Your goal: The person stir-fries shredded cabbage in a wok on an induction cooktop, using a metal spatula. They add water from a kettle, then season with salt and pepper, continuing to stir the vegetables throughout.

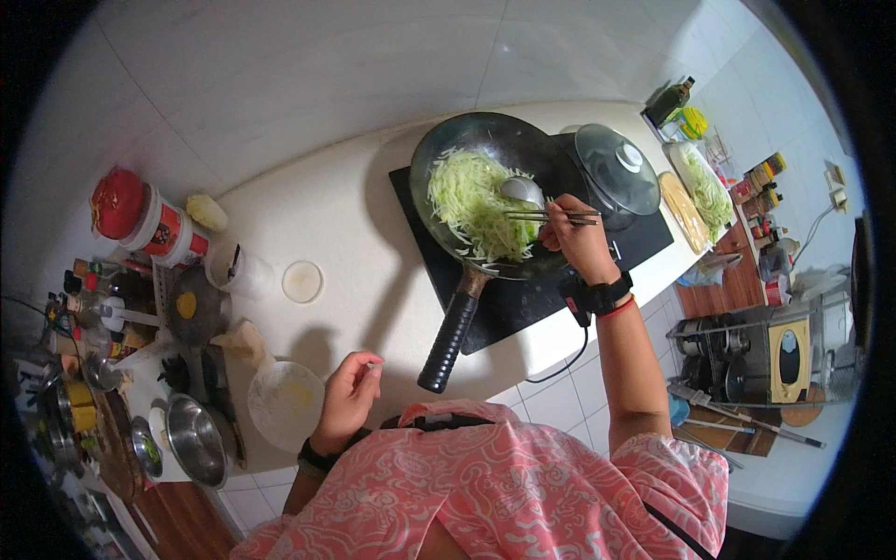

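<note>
A dark wok [504, 133] with a black ribbed handle [451, 343] sits on a black induction cooktop [483, 329]. Pale green shredded vegetable [465, 196] fills the left and lower part of its bowl. My right hand [574, 234] is over the wok's right side, gripping a pair of chopsticks [521, 214] whose tips reach the shreds. A metal ladle [519, 187] rests among the shreds beside my fingers; its handle is hidden. My left hand [350, 395] hangs near the counter's front edge, holding nothing, its fingers loosely bent, left of the wok handle.
A glass lid [605, 164] leans at the wok's right. Beyond it are a cutting board [682, 210] and leafy cabbage [707, 192]. To the left stand a white bowl [287, 406], a round lid [303, 282], a small pan [192, 301] and a steel bowl [196, 437].
</note>
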`<state>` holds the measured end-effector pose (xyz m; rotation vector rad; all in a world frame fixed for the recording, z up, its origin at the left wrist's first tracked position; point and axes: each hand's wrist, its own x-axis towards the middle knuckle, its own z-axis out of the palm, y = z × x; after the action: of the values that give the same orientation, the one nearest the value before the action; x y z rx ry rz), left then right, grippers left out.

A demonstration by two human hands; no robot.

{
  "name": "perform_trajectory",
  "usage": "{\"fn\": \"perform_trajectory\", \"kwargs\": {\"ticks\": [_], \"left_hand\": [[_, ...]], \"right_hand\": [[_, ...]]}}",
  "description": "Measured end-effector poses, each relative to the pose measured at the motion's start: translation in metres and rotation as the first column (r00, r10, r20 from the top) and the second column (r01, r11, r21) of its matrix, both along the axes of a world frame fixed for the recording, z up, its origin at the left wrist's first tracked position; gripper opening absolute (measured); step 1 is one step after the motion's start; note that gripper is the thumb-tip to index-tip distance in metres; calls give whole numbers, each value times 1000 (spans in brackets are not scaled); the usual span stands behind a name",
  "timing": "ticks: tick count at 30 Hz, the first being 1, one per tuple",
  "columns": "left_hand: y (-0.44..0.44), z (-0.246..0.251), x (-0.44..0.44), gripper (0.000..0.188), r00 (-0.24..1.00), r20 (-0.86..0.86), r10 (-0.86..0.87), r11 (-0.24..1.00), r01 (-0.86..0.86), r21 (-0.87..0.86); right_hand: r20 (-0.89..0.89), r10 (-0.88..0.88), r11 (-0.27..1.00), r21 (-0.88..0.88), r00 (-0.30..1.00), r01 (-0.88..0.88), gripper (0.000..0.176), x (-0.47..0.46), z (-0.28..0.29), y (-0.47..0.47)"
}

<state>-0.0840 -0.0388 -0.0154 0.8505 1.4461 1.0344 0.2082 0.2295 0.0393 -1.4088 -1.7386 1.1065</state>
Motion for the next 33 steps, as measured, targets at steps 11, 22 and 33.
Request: {"fn": "perform_trajectory", "kwargs": {"ticks": [11, 22, 33], "left_hand": [[3, -2, -2, 14, 1000, -1, 9, 1000, -9, -15], [2, -5, 1, 14, 998, -60, -13, 999, 12, -30], [-2, -1, 4, 14, 999, -45, -17, 1000, 17, -1]], "right_hand": [[-487, -235, 972, -115, 841, 205, 22, 27, 15, -29], [-625, -148, 982, 0, 767, 190, 22, 51, 47, -66], [-759, 62, 981, 165, 648, 99, 24, 54, 83, -102]]}}
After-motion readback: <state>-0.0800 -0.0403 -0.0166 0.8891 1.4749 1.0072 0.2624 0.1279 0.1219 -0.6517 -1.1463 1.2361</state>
